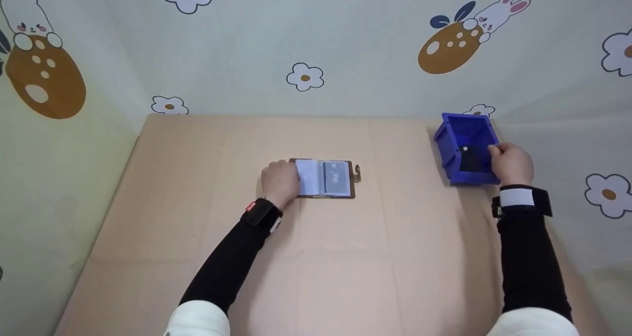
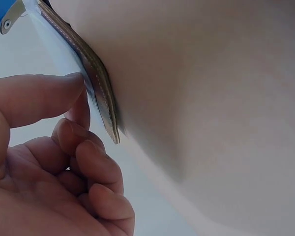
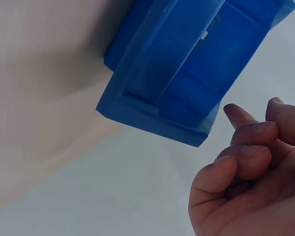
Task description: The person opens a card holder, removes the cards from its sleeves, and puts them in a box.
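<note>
A brown card holder (image 1: 352, 178) lies open on the table, its clear plastic sleeves showing and a snap strap (image 1: 358, 173) out to the right. One sleeve holds a pale card (image 1: 337, 178) marked "Vip". My left hand (image 1: 280, 180) pinches the sleeve edge at the holder's left side; the left wrist view shows thumb and forefinger meeting on the plastic (image 2: 64, 54). At the far right stands a blue bin (image 1: 447, 153) with a flat dark object (image 1: 469, 159) inside. My right hand (image 1: 513, 163) is beside the bin's right rim, fingers loosely curled, nothing seen between them.
A beige cloth (image 1: 335, 267) covers the table. Behind and at both sides hangs a pale curtain (image 1: 365, 55) printed with rabbits and flowers. The bin stands close to the table's back right corner.
</note>
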A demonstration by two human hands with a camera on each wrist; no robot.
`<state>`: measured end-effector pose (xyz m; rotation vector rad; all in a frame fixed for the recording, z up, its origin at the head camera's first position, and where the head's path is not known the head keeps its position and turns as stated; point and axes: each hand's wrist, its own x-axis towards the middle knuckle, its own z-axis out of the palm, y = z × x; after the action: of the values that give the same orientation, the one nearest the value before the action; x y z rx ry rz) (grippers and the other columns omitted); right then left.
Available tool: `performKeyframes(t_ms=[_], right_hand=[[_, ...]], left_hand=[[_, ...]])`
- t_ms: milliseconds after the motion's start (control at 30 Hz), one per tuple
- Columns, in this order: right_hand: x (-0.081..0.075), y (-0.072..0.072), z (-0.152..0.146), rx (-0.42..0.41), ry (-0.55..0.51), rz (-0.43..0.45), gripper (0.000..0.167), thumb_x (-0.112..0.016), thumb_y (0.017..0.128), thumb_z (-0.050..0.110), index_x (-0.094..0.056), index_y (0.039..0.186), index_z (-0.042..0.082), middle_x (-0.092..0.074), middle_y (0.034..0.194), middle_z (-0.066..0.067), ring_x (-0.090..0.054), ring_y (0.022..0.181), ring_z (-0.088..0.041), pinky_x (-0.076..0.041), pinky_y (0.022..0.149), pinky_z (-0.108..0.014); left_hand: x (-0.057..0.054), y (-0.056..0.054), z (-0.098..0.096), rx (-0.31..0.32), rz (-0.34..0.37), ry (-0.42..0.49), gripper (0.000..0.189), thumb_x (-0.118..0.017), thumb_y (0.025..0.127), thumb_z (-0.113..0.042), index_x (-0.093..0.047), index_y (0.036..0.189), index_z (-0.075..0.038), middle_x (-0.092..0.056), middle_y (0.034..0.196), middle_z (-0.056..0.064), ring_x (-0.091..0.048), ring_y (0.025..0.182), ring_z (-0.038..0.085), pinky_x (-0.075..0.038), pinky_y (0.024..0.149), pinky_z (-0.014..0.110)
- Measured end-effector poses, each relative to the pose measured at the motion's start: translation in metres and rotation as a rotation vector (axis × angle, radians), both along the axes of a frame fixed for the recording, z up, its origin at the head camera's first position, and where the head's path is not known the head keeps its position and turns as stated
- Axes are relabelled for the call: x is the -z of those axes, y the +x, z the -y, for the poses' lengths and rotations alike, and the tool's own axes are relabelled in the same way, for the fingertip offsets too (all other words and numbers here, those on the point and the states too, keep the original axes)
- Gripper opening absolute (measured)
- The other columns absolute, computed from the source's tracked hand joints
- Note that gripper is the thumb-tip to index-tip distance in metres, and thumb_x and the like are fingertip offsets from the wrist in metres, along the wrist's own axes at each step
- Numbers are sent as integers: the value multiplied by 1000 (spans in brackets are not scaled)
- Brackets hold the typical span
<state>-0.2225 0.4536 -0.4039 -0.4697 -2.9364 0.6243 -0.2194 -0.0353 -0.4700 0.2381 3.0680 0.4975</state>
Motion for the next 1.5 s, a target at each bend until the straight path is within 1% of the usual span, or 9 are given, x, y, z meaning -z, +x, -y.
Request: performKeyframes(t_ms=[167, 300, 567, 667, 833, 1033, 1133, 1300, 1500], right_hand=[[0, -2, 6, -22, 2, -20, 47, -44, 106, 29, -58, 127, -11, -59, 122, -33, -55, 112, -49, -41, 95, -58], [-2, -3, 13, -48, 6, -26, 46, -45, 105, 28, -58, 128, -10, -58, 126, -32, -53, 117, -48, -39, 99, -58], [-9, -5, 41, -108, -38, 34, 51, -46, 105, 34, -54, 135, -6, -55, 134, -28, -49, 126, -45, -37, 102, -57], [-11, -4, 57, -145, -32, 8, 50, -48, 104, 35, -56, 135, -4, -59, 130, -25, -56, 116, -40, -43, 95, -56], [-10, -1, 90, -232, -20, -132, 36, -56, 102, 25, -66, 124, -2, -68, 108, -20, -61, 87, -31, -46, 75, -47], [-3, 3, 133, -389, -26, -198, 28, -63, 97, 19, -70, 118, 0, -69, 108, -20, -61, 84, -29, -48, 76, -47], [3, 5, 154, -490, -9, -228, 25, -67, 95, 15, -72, 113, 0, -70, 99, -19, -60, 79, -29, -47, 74, -45], [14, 10, 183, -575, 24, -209, 23, -70, 92, 16, -74, 110, 2, -66, 84, -11, -57, 73, -25, -45, 69, -42], [26, 15, 208, -615, 15, -178, 21, -73, 90, 16, -76, 108, 5, -65, 82, -7, -56, 73, -22, -46, 70, -41]], left_hand=[[1, 0, 0, -7, 15, -17, 16, -59, 88, -10, -70, 80, -2, -66, 91, 18, -61, 89, 38, -48, 76, 50], [2, -1, 0, -9, 11, -21, 15, -59, 87, -9, -70, 78, -3, -67, 92, 18, -62, 89, 39, -49, 75, 50], [1, -2, -1, -7, 7, -19, 14, -60, 86, -9, -70, 77, -4, -67, 90, 18, -62, 87, 38, -49, 74, 50], [1, -2, -1, -13, 5, -17, 15, -59, 86, -9, -70, 78, -3, -67, 90, 18, -62, 88, 38, -49, 74, 50], [1, -1, -1, -12, 6, -15, 16, -58, 87, -9, -69, 80, -2, -66, 91, 18, -61, 88, 38, -48, 76, 50], [2, -1, -1, -12, -6, -11, 15, -59, 87, -8, -69, 77, -2, -66, 89, 18, -62, 86, 38, -48, 74, 50], [2, -1, -1, -12, -9, -14, 15, -59, 86, -9, -69, 77, -2, -67, 89, 18, -62, 85, 38, -49, 73, 49], [2, -2, -2, -15, -5, -25, 14, -61, 86, -9, -70, 77, -3, -67, 89, 18, -62, 85, 37, -49, 73, 49], [3, -2, -1, -11, -10, -21, 14, -61, 86, -9, -70, 78, -3, -67, 89, 18, -62, 85, 38, -49, 74, 50]])
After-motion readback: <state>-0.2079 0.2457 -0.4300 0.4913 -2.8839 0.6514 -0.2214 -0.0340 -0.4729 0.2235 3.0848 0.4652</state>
